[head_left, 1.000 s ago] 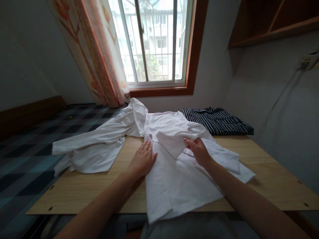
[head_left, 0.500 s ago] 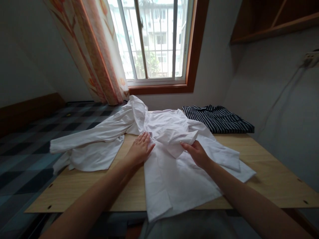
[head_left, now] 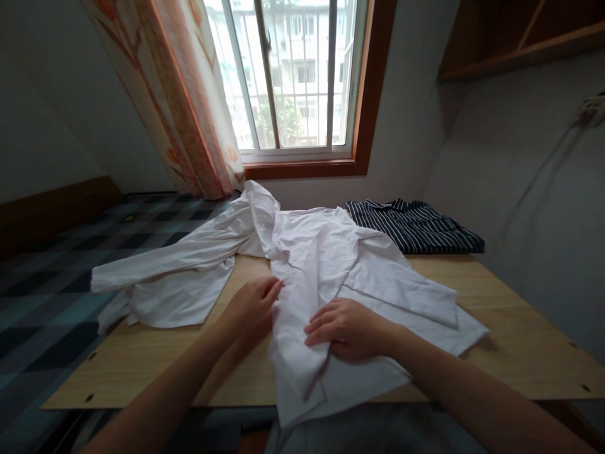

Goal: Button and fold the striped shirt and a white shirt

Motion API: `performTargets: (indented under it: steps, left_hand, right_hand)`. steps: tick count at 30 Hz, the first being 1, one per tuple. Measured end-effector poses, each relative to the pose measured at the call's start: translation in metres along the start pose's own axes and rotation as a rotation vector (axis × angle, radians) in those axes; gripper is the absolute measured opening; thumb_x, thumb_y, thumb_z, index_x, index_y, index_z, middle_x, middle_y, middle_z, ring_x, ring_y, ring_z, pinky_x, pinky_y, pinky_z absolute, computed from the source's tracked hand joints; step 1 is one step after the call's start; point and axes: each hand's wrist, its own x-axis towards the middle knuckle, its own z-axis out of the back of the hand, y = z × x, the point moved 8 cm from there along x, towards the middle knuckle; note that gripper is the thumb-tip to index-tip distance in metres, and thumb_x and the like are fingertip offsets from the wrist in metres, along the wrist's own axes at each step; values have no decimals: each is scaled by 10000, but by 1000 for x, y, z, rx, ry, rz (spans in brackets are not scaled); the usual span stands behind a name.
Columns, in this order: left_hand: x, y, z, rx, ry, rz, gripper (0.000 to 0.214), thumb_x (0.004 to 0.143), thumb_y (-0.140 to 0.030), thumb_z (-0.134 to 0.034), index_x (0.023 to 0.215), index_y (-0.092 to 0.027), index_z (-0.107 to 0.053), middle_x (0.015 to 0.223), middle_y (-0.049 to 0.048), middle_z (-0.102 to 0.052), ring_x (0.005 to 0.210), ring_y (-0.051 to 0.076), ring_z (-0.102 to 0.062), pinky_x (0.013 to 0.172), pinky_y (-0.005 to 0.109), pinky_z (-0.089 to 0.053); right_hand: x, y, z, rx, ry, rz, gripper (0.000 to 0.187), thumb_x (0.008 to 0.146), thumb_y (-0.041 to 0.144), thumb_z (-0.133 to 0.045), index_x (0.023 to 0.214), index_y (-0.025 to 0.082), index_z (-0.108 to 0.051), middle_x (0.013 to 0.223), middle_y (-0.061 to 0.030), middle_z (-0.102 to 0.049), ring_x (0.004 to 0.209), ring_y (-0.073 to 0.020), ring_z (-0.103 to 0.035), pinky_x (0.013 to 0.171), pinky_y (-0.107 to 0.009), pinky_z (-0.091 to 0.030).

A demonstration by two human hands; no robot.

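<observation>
A white long-sleeved shirt [head_left: 326, 252] lies spread on a pale wooden board, its left edge folded inward. One sleeve [head_left: 302, 328] runs down the shirt's left side toward the board's front edge. My right hand [head_left: 347, 328] rests on this sleeve, fingers stretched over the cloth and the thumb tucked below. At the shirt's left edge, my left hand [head_left: 258, 299] has thumb and fingers closed together on the fabric. The other sleeve [head_left: 411, 277] slants out to the right.
Another white garment [head_left: 179, 277] lies to the left, partly over the checked bedding [head_left: 42, 296]. A folded black striped shirt [head_left: 411, 227] sits at the board's [head_left: 510, 340] back right. Behind are a window [head_left: 297, 82] and a flowered curtain [head_left: 174, 94].
The sleeve my right hand pinched across the shirt now points down toward me. My right hand has moved nearer and lower and loosened. My left hand slid slightly down the edge, fingers now closed.
</observation>
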Motion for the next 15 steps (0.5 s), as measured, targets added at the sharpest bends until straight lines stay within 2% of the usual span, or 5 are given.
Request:
performTargets:
  steps: [3,8,10,12,15]
  left_hand:
    - [-21,-13,-11,8,122,6,478,966,-497,-321,842,-190,-666,800,57,-708,777,204,-647,721,291,-450]
    - [-37,-17,-24,119,158,86,367,929,-502,-424,1060,-204,-594,951,70,-715,884,232,-671,729,293,-440]
    - [-43,-19,-27,188,162,132,372,933,-488,-421,1122,-196,-553,957,84,-712,913,251,-680,745,304,-447]
    - [-49,-22,-30,238,176,157,372,948,-461,-407,1181,-192,-516,985,99,-713,939,261,-685,774,317,-452]
    - [-58,-26,-33,271,195,174,382,967,-423,-385,1261,-192,-462,1031,115,-714,942,266,-691,788,335,-458]
  right_hand:
    - [2,4,-2,131,-23,1,400,773,109,-575,1120,244,-723,1159,-37,-731,1095,-190,-642,975,-318,-463]
    - [-2,-1,9,440,17,-29,423,800,331,-725,1211,234,-701,1304,-77,-658,1227,-208,-583,1051,-313,-431]
    - [-9,-30,27,484,-52,-200,377,821,420,-706,1158,252,-728,1210,-63,-706,1128,-214,-641,969,-318,-489]
    - [-25,-78,53,435,-228,-476,319,875,439,-630,1095,243,-751,1010,-54,-757,895,-202,-700,800,-305,-541]
    - [-57,-150,88,260,-481,-831,336,777,299,-714,1097,205,-746,770,-41,-737,666,-188,-666,668,-278,-516]
